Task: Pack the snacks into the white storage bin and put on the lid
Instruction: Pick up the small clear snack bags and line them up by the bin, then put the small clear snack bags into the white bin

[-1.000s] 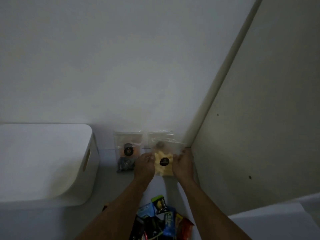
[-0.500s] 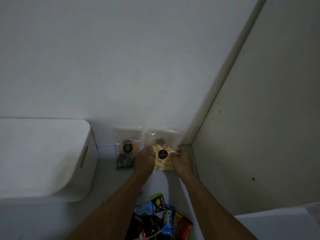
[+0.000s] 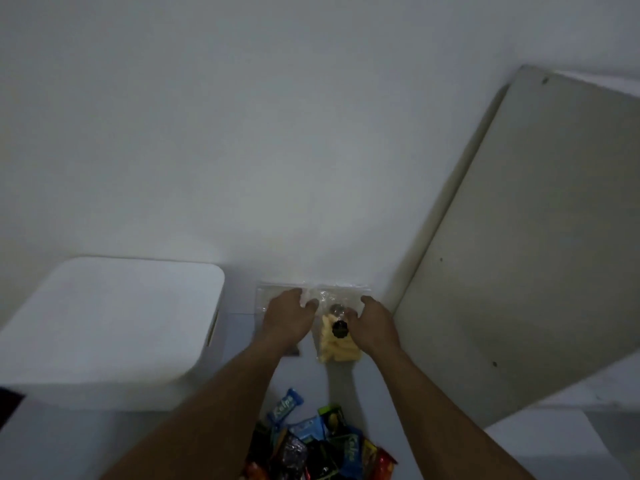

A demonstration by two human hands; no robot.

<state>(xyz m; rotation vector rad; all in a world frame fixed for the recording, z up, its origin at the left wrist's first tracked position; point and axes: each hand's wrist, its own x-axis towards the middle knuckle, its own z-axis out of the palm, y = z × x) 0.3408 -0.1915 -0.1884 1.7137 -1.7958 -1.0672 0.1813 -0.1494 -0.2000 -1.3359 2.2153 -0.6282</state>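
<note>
I see both hands reaching to the back of the surface, where two clear snack bags lean against the white wall (image 3: 277, 150). My left hand (image 3: 289, 318) lies spread over the left clear bag (image 3: 264, 296), hiding most of it; the fingers look flat on the plastic, and I cannot tell whether they actually pinch it. My right hand (image 3: 374, 325) sits against the right edge of the bag of pale yellow sticks (image 3: 337, 344), which carries a round black sticker, its thumb touching the front of the plastic; the hand is loosely curled and whether it has closed on the bag I cannot tell. The white storage bin (image 3: 104, 327) stands just left of the bags with its lid on, a slot handle showing on the side facing them. Nearer to me, between my forearms, a pile of small wrapped snacks (image 3: 318, 445) lies on the surface, blue, green, red and dark wrappers overlapping. A pale panel (image 3: 519, 254) leans at the right.
</note>
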